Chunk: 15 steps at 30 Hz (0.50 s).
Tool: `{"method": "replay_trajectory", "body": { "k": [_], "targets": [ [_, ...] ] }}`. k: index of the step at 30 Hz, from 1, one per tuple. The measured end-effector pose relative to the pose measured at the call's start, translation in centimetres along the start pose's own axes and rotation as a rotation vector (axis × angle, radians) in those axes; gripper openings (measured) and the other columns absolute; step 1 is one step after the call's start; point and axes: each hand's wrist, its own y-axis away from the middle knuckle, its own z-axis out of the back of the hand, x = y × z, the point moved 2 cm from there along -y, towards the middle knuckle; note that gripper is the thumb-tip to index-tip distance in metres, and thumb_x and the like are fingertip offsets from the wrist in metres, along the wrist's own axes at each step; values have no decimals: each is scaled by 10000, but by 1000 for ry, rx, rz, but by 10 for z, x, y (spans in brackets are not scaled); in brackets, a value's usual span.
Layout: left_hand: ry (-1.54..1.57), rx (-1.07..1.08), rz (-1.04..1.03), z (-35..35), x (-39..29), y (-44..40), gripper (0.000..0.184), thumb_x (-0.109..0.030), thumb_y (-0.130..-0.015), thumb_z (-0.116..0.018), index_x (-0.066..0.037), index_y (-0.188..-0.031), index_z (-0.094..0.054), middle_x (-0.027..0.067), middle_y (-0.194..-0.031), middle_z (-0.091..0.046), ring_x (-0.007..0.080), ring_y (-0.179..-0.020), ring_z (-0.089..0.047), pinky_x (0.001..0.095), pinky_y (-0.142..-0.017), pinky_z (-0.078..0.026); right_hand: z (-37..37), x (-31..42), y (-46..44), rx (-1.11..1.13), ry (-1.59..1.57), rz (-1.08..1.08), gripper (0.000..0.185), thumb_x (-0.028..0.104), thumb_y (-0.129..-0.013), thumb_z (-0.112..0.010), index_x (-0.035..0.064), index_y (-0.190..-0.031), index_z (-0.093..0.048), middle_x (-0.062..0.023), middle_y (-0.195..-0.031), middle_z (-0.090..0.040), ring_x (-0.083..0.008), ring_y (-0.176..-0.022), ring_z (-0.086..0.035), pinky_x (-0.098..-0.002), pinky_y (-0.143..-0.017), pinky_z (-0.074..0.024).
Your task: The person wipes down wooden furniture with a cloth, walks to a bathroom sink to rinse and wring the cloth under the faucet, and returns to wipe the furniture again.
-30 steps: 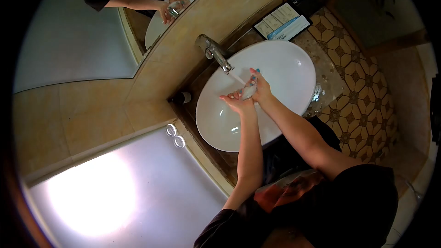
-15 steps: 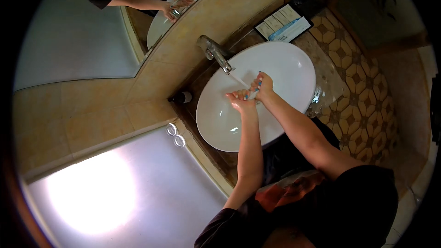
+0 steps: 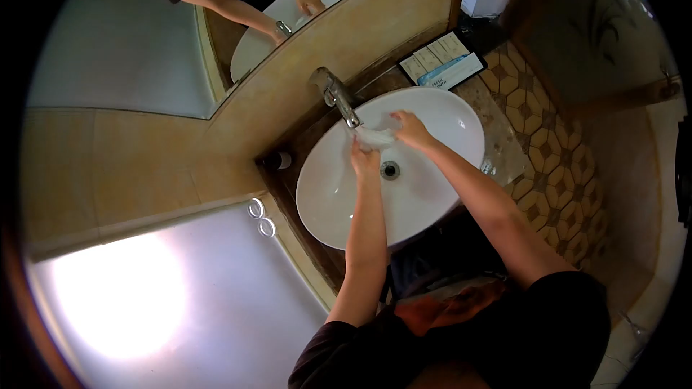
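Observation:
A whitish, wet cloth-like piece (image 3: 376, 135) is stretched between my two hands, just below the spout of the chrome faucet (image 3: 336, 95). My left hand (image 3: 365, 158) grips its left end, close to the spout. At its right end, my right hand (image 3: 412, 130) pinches it with bent fingers. Both hands are over the white oval basin (image 3: 324, 205), whose round drain (image 3: 390, 170) shows below them. Where the water stream ends and the cloth begins is hard to tell.
A black tray with cards and packets (image 3: 443, 61) lies behind the basin. A dark bottle (image 3: 277, 161) stands at its left. The mirror (image 3: 115, 43) hangs on the tiled wall. Two metal rings (image 3: 262, 217) are near the bright white panel (image 3: 216, 302).
My hands have moved apart, and the piece that was bunched between them is now spread out under the spout. The drain has come into view. The camera view has shifted slightly.

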Motion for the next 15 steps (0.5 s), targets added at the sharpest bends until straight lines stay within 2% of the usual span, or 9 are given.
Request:
{"method": "replay_trajectory", "body": {
  "k": [1, 2, 3, 5, 8, 11, 14, 15],
  "targets": [
    [-102, 10, 9, -1, -3, 8, 316, -205, -865, -444, -39, -1134, -461, 97, -1172, -500, 269, -1104, -441, 478, -995, -259, 2, 17, -6, -119, 282, 194, 511, -9, -693, -508, 63, -1197, -461, -132, -1087, -506, -273, -1079, -459, -355, -927, -369],
    [-202, 19, 18, -2, -7, 15, 316, -208, -864, -457, -45, -1135, -465, 95, -1172, -501, 267, -1101, -445, 475, -989, -269, 6, 46, -12, -161, 248, 368, 521, -12, -683, -512, 61, -1196, -462, -144, -1124, -494, -296, -1091, -447, -354, -933, -364],
    [-113, -12, 69, 0, -10, 16, 324, -203, -857, -472, -52, -1143, -458, 95, -1176, -496, 271, -1104, -443, 486, -981, -272, 11, 82, -17, -200, 212, 548, 530, -15, -673, -517, 59, -1195, -462, -156, -1161, -482, -320, -1103, -436, -353, -939, -360],
    [71, -64, 171, 1, -16, 18, 347, -194, -844, -504, -66, -1160, -445, 96, -1183, -488, 281, -1108, -439, 509, -967, -278, 12, 139, -24, -104, 312, 750, 520, -1, -676, -539, 64, -1187, -470, -121, -1213, -467, -305, -1141, -413, -367, -956, -345],
    [21, -136, 140, -9, -29, 47, 360, -169, -814, -548, -74, -1148, -450, 83, -1142, -495, 277, -1078, -447, 519, -935, -297, -13, 148, -32, -43, 699, 902, 539, 34, -701, -553, 71, -1225, -434, -95, -1261, -444, -295, -1181, -383, -396, -972, -328],
    [36, -105, 37, 12, -37, 45, 423, -124, -801, -556, -90, -1192, -398, 72, -1109, -479, 263, -1045, -451, 510, -897, -334, -24, 138, -26, -129, 974, 895, 572, 113, -729, -579, 69, -1267, -388, -80, -1311, -401, -287, -1231, -336, -427, -986, -311],
    [-62, -339, -123, -24, -52, 88, 440, -86, -808, -530, -99, -1211, -357, 67, -1093, -457, 246, -1004, -458, 497, -865, -361, -23, 132, -18, -61, 996, 889, 677, 193, -745, -600, 63, -1328, -282, -121, -1351, -339, -294, -1266, -284, -451, -995, -292],
    [-40, -306, -129, -22, -52, 88, 442, -79, -810, -524, -103, -1213, -347, 71, -1098, -450, 242, -1002, -458, 495, -858, -367, -21, 129, -11, -12, 943, 883, 712, 218, -744, -608, 65, -1340, -249, -131, -1356, -323, -290, -1270, -271, -455, -1001, -280]
  ]
}}
